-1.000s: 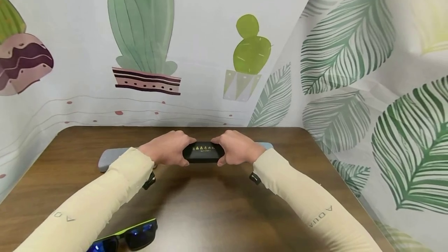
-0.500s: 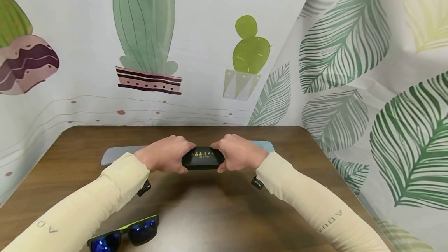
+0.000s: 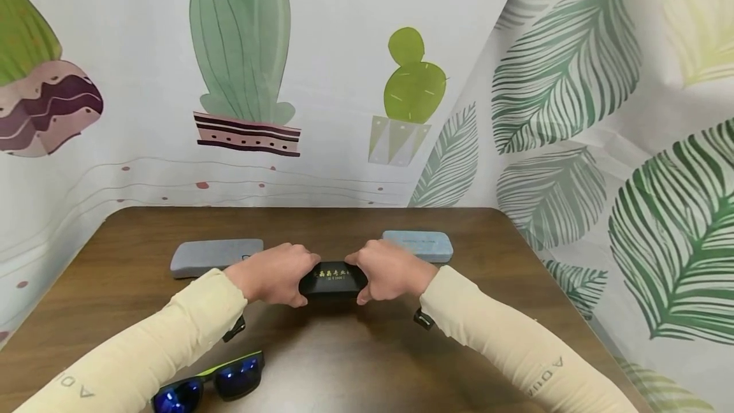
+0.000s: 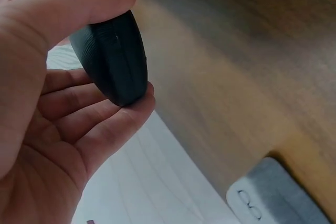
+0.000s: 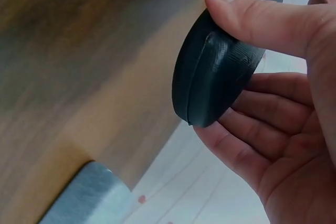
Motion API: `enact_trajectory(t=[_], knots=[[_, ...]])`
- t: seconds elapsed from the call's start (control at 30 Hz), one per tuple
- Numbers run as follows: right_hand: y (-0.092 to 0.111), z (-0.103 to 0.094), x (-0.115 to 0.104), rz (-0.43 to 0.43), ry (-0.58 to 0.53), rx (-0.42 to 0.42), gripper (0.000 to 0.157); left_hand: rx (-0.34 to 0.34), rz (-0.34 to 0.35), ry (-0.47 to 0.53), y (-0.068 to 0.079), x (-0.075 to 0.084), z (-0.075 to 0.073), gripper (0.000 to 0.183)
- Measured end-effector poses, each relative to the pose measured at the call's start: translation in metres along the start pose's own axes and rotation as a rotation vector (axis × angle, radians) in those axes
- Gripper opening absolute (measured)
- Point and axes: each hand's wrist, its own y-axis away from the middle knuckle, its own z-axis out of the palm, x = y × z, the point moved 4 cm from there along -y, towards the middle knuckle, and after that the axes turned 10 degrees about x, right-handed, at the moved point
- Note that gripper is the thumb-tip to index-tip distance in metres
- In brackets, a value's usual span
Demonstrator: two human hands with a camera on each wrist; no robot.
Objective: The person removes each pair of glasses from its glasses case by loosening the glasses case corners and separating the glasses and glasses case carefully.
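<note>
- Black case, at the centre of the head view, spans two bare hands; the left hand grips one end, the right hand the other, thumbs on one side and fingers on the opposite side
- Wooden table appears to lie clear below, though exact height cannot be told; one hand slackening first could tip or drop the case
- Smooth-looking shell under a fingertip hold could let an end slip; thumb pressure near the seam might pry it ajar
- Dark sunglasses lie at lower left of the head view, near the left forearm; a low sweep of that arm could nudge them
- Grey case and pale blue case rest beyond the hands; a forward knock could shift either
- Wrist views reveal fingers behind the shell and its seam, hidden from the head view; the left wrist view bares a glasses outline at lower right; only the head view shows gold lettering and sunglasses
</note>
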Motion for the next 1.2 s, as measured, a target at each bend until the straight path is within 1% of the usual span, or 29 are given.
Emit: enact_trajectory(t=[0.1,0.23,0.43,0.63,0.73,0.83,1.0,1.13,1.2], knots=[[0.001,0.007,-0.001,0.005,-0.029,-0.005,0.052,-0.003,-0.005,0.004,0.001,-0.001,0.007,0.044],[0.003,0.016,-0.001,0.006,-0.034,-0.005,0.05,0.007,0.01,-0.016,0.001,-0.001,0.017,0.042],[0.003,0.031,0.002,0.005,-0.014,0.002,0.048,0.011,0.006,-0.047,-0.002,-0.003,0.031,0.042],[0.001,0.045,0.005,0.0,0.002,-0.022,0.047,0.009,0.012,-0.085,-0.003,-0.002,0.042,0.042],[0.001,0.047,0.006,0.01,0.001,-0.017,0.047,0.005,-0.003,-0.093,-0.003,-0.003,0.044,0.042],[0.001,0.046,0.006,0.022,0.001,-0.012,0.046,-0.008,-0.024,-0.08,-0.002,-0.003,0.045,0.042],[0.002,0.047,0.006,0.014,0.0,-0.015,0.043,-0.033,-0.037,-0.065,-0.003,-0.002,0.047,0.043],[-0.001,0.046,0.006,-0.001,-0.026,-0.016,0.041,-0.013,-0.019,-0.082,-0.005,-0.002,0.048,0.04],[-0.003,0.046,0.007,-0.001,-0.049,-0.03,0.041,-0.006,-0.017,-0.084,-0.006,-0.003,0.048,0.038]])
